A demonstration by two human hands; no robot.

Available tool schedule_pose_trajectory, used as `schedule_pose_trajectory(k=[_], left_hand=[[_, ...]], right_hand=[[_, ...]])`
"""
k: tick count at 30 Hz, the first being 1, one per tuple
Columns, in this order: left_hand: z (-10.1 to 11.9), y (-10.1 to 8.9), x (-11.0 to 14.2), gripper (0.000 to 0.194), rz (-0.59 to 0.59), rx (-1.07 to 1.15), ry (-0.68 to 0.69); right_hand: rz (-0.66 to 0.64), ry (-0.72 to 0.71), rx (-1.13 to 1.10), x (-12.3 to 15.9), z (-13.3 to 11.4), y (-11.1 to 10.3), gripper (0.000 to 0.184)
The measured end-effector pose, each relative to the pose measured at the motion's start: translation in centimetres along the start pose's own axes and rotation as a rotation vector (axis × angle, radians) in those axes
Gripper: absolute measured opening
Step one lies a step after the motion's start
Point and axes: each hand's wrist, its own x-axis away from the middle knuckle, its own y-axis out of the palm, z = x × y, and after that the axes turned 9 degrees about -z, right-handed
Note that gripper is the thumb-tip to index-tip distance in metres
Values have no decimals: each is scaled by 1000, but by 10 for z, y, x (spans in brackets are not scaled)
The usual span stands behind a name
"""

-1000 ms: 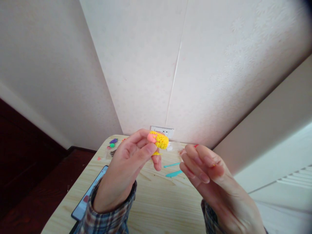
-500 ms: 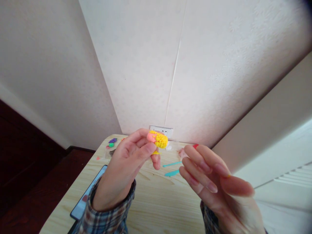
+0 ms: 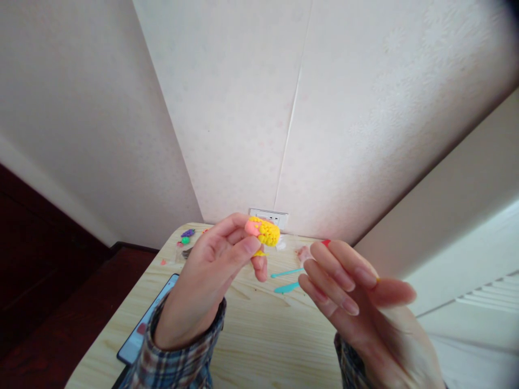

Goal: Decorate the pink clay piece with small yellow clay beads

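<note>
Above the table, my left hand [image 3: 219, 262] is closed on a small clay figure [image 3: 267, 232], pinched between thumb and fingers. One end of the figure is smooth and pink; the rest is covered in little yellow clay balls. A bit of yellow clay [image 3: 260, 254] shows at the fingers just below it. To the right, my right hand [image 3: 357, 297] is apart from the figure, its thumb and index fingertip pressed together on a tiny speck of yellow clay [image 3: 378, 280]. Its other fingers are loosely bent.
Two turquoise modelling tools [image 3: 286, 288] lie on the wooden table [image 3: 267, 335] between my hands. A phone [image 3: 148, 324] rests by my left sleeve. Purple clay [image 3: 188, 233] and green clay [image 3: 185, 241] sit at the back left. A wall socket [image 3: 279, 219] is behind the table.
My right thumb and index finger have come slightly closer together around the yellow speck, the thumb shifting a little left and up. My left hand and the figure are almost still.
</note>
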Motion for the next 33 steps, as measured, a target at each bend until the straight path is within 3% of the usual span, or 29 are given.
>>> schedule_pose_trajectory(k=[10, 17, 22, 27, 33], left_hand=[[-2, -1, -1, 24, 3, 14, -10], [-2, -1, -1, 22, -11, 32, -14], [-2, 7, -2, 26, -20, 73, -66], [-6, 14, -1, 22, -202, 163, -173], [-5, 17, 2, 25, -434, 221, -371]], right_hand=[[97, -66, 179, 1, -2, 3, 36], [186, -7, 438, 1, -4, 3, 25], [215, -92, 492, 5, -4, -3, 31], [243, -150, 585, 9, -12, -1, 28], [178, -143, 732, 14, -16, 2, 20]])
